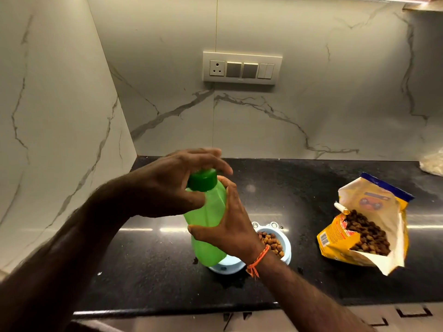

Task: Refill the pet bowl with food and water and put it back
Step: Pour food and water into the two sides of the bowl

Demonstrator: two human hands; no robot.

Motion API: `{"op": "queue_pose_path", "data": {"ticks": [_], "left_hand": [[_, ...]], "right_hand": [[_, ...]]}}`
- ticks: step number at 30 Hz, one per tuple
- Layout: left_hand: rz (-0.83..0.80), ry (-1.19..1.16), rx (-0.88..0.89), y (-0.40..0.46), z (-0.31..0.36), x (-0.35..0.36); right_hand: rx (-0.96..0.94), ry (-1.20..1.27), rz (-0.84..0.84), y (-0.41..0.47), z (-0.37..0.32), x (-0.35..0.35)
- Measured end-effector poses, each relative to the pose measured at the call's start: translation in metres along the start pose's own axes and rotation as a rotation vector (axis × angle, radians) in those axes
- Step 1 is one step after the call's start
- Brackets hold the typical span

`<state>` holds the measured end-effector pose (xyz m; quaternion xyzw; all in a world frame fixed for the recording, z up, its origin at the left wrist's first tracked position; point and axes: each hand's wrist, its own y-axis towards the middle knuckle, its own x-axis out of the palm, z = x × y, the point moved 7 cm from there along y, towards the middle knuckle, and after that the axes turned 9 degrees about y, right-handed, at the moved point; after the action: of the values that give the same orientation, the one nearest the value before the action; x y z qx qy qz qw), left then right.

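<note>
The right hand is holding a green water bottle around its middle, with the fingers and thumb wrapping its side. The left hand is curling over the dark green cap on top, with the thumb and fingers pinching it. The bottle is leaning a little and is sitting above the left side of a light blue pet bowl. The bowl is resting on the black counter. Its right cup is holding brown kibble. Its left cup is hiding behind the bottle. An open yellow pet food bag is lying to the right, well apart from the bowl, with kibble showing inside.
</note>
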<state>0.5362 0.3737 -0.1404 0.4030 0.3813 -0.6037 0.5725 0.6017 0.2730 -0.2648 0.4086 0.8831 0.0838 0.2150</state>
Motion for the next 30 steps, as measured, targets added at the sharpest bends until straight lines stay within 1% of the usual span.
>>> {"op": "queue_pose_path", "data": {"ticks": [1,3,4,5,6,7,11,12,14,16,17,20,24,26,28,30], "left_hand": [[0.022,0.061,-0.063,0.002,-0.007,0.001],[0.091,0.31,-0.218,0.003,-0.017,-0.003],[0.142,0.395,-0.25,0.004,-0.016,-0.006],[0.213,0.432,-0.237,0.005,-0.011,-0.01],[0.258,0.44,-0.199,0.005,-0.005,-0.012],[0.264,0.44,-0.158,0.005,-0.001,-0.013],[0.17,0.368,-0.046,0.004,-0.005,-0.011],[0.174,0.348,-0.031,0.004,-0.007,-0.011],[0.236,0.314,-0.036,0.002,-0.011,-0.015],[0.293,0.306,-0.085,-0.001,-0.02,-0.02],[0.296,0.311,-0.118,-0.003,-0.026,-0.022],[0.233,0.339,-0.221,-0.007,-0.053,-0.021],[0.086,0.354,-0.341,-0.021,-0.098,-0.006],[0.053,0.394,-0.395,-0.028,-0.12,0.006],[0.075,0.443,-0.444,-0.032,-0.145,0.015],[0.139,0.44,-0.505,-0.036,-0.171,0.018]], "right_hand": [[0.001,0.0,0.003,0.001,-0.001,0.0],[-0.013,-0.025,0.003,0.002,-0.002,0.003],[-0.02,-0.034,-0.003,0.003,-0.002,0.005],[-0.024,-0.036,-0.01,0.003,-0.003,0.007],[-0.027,-0.035,-0.011,0.002,-0.003,0.009],[-0.029,-0.036,-0.01,0.002,-0.003,0.01],[-0.023,-0.051,0.02,0.002,-0.003,0.013],[-0.018,-0.05,0.02,0.003,-0.002,0.014],[-0.002,-0.032,-0.003,0.006,0.0,0.018],[0.027,-0.026,-0.065,0.01,0.004,0.023],[0.043,-0.038,-0.101,0.012,0.007,0.025],[0.088,-0.121,-0.161,0.01,0.021,0.021],[0.198,-0.24,-0.166,-0.005,0.05,-0.012],[0.259,-0.309,-0.157,-0.014,0.065,-0.033],[0.314,-0.385,-0.121,-0.023,0.081,-0.055],[0.371,-0.448,-0.093,-0.031,0.095,-0.074]]}}
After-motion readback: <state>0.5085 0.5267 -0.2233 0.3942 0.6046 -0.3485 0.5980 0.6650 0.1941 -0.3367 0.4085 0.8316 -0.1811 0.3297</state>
